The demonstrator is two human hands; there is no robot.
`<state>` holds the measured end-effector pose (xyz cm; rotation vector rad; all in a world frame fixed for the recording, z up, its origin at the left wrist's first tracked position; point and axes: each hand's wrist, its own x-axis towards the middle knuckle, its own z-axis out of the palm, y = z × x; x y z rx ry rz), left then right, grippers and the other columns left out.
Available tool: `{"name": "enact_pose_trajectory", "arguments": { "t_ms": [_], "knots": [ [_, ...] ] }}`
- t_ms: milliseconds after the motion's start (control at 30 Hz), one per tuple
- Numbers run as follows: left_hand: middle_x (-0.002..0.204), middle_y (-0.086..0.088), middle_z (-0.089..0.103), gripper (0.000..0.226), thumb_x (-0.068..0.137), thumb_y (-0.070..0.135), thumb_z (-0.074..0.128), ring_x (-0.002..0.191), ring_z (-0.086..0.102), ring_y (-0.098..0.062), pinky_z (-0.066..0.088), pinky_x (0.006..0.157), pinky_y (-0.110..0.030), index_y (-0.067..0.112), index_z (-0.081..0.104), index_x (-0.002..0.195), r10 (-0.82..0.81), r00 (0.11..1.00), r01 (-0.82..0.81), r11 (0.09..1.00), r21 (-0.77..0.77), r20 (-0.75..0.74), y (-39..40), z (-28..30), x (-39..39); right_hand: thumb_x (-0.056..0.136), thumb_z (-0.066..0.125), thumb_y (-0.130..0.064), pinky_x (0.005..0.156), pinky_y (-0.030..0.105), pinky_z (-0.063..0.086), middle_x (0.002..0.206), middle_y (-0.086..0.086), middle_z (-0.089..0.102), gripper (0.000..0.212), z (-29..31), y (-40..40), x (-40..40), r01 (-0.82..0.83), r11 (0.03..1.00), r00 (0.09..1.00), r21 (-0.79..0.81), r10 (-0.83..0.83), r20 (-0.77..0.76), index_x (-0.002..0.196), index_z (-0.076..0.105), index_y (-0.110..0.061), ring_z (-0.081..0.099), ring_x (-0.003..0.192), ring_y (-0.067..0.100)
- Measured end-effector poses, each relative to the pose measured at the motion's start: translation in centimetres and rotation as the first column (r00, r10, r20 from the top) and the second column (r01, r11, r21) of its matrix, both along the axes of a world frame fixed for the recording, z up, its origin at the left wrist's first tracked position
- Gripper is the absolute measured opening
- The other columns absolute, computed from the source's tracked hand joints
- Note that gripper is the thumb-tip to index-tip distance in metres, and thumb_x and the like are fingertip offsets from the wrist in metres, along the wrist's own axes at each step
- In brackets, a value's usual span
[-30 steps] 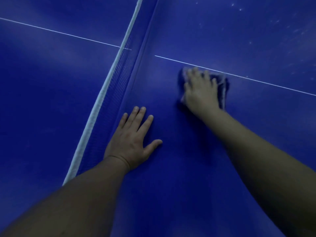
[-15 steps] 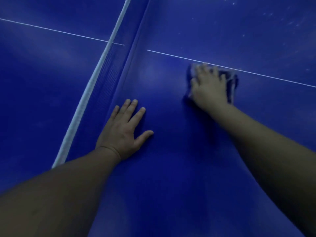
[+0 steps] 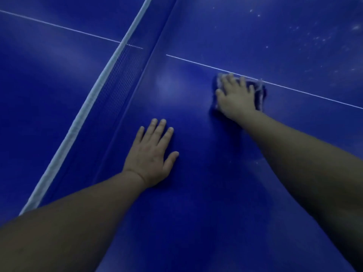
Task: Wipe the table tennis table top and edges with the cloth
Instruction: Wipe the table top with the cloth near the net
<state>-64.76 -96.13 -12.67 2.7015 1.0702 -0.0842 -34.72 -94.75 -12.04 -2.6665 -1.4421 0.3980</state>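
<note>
Cloth (image 3: 260,93) dark with pale edging, flat on the blue table (image 3: 206,213), pinned under the right hand (image 3: 236,97) just at the white centre line (image 3: 314,94). Nearest: two bare forearms reaching in from the bottom corners. Left hand (image 3: 151,158) palm down on the bare top, fingers straight and a little spread, thumb out to the right, holding nothing; same pose and same spot beside the net as half a second ago. Right hand farther out, fingers extended and pressing the cloth down, not curled round it; compared with the earlier frame, cloth and hand a touch closer to the line, far edge of the cloth now touching it. Left of the hands, net (image 3: 117,79) with white top tape running diagonally from lower left to top centre, a wall on that side. Open blue surface to the right and ahead. Beyond the line, pale specks (image 3: 318,38) scattered at upper right.
</note>
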Motion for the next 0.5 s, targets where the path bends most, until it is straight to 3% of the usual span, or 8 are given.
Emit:
{"name": "enact_pose_trajectory", "arguments": {
  "t_ms": [100, 233, 333, 433, 500],
  "knots": [
    [0.166, -0.004, 0.000, 0.080, 0.089, 0.064, 0.007, 0.152, -0.010, -0.019, -0.004, 0.123, -0.047, 0.022, 0.012, 0.158, -0.010, 1.000, 0.009, 1.000, -0.027, -0.008, -3.2, -0.2, 0.9, 0.101, 0.031, -0.050, 0.121, 0.050, 0.004, 0.167, -0.008, 0.015, 0.061, 0.1, -7.9, -4.9, -0.278, 0.961, 0.961, 0.003, 0.278, 0.009, 0.158, 0.023, -0.032, 0.008, 0.154, 0.026],
    [0.165, -0.008, 0.009, 0.078, 0.092, 0.064, 0.015, 0.153, -0.001, -0.022, 0.002, 0.123, -0.051, 0.019, 0.021, 0.156, -0.008, 1.000, 0.008, 1.000, 0.002, 0.005, -3.6, -0.6, 0.9, 0.093, 0.024, -0.061, 0.122, 0.046, 0.000, 0.163, -0.016, 0.010, 0.067, 0.6, -18.7, -4.9, -0.353, 0.935, 0.934, -0.013, 0.352, -0.054, 0.156, 0.022, -0.037, 0.002, 0.153, 0.016],
    [0.164, -0.010, 0.016, 0.076, 0.094, 0.063, 0.021, 0.153, 0.006, -0.024, 0.009, 0.122, -0.054, 0.018, 0.028, 0.154, -0.009, 1.000, 0.009, 1.000, 0.019, 0.009, -3.5, -0.8, 0.7, 0.092, 0.028, -0.062, 0.121, 0.051, 0.006, 0.165, -0.006, 0.017, 0.072, 0.2, -15.5, -0.3, -0.167, 0.985, 0.986, -0.043, 0.168, 0.010, 0.157, 0.024, -0.031, 0.010, 0.153, 0.028],
    [0.164, -0.009, 0.017, 0.074, 0.094, 0.063, 0.023, 0.153, 0.006, -0.024, 0.011, 0.122, -0.054, 0.019, 0.028, 0.154, -0.006, 1.000, 0.006, 1.000, 0.023, 0.015, -3.6, -0.8, 0.7, 0.101, 0.028, -0.054, 0.122, 0.054, -0.001, 0.168, -0.004, 0.006, 0.065, -0.4, -7.5, 2.8, 0.100, 0.994, 0.995, -0.047, -0.099, 0.023, 0.160, 0.013, -0.029, 0.000, 0.154, 0.029],
    [0.164, -0.009, 0.018, 0.073, 0.094, 0.062, 0.026, 0.153, 0.008, -0.023, 0.011, 0.122, -0.054, 0.020, 0.029, 0.154, -0.002, 1.000, 0.001, 1.000, 0.031, 0.030, -3.6, -0.9, 0.7, 0.102, 0.024, -0.052, 0.121, 0.057, -0.003, 0.168, -0.004, 0.002, 0.064, -0.1, -2.6, 3.6, 0.185, 0.982, 0.983, -0.024, -0.186, -0.015, 0.160, 0.008, -0.029, -0.004, 0.154, 0.031]
  ]
}}
